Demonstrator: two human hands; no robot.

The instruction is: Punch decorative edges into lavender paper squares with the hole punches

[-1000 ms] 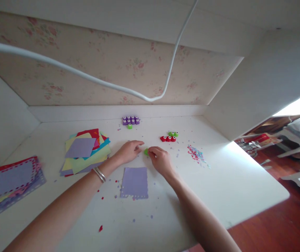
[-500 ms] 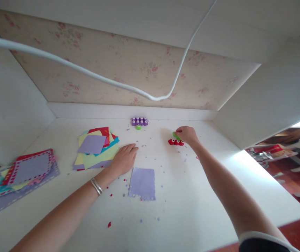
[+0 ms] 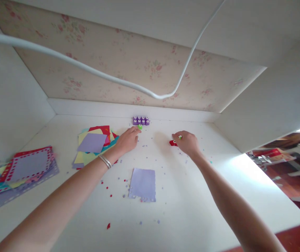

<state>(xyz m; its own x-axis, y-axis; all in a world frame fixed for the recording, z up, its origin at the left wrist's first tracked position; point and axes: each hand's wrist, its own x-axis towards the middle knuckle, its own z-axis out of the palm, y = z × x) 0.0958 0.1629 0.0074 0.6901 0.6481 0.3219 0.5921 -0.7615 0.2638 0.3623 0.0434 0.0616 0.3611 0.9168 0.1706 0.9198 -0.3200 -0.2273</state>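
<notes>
My left hand [image 3: 128, 140] reaches over the table with its fingertips at a small green punch [image 3: 140, 126], which stands in front of a block of several purple punches [image 3: 141, 120]. Whether the fingers grip the green punch cannot be made out. My right hand [image 3: 188, 141] is bent over the red punches [image 3: 173, 143], fingers closed; a second green punch [image 3: 180, 137] shows partly behind it. What the right fingertips hold is hidden. A lilac paper square [image 3: 143, 184] with punched, ragged edges lies nearer me between the forearms.
Stacked coloured paper [image 3: 92, 143] lies beside my left forearm. Another stack with punched borders [image 3: 29, 165] is at the far left. Paper bits are scattered about. A white cable [image 3: 139, 89] hangs in front of the floral wall; side panels flank the white table [image 3: 192, 217].
My left hand has moved forward and right from beside the paper stack to the green punch. My right hand has shifted slightly and now covers most of the red punches.
</notes>
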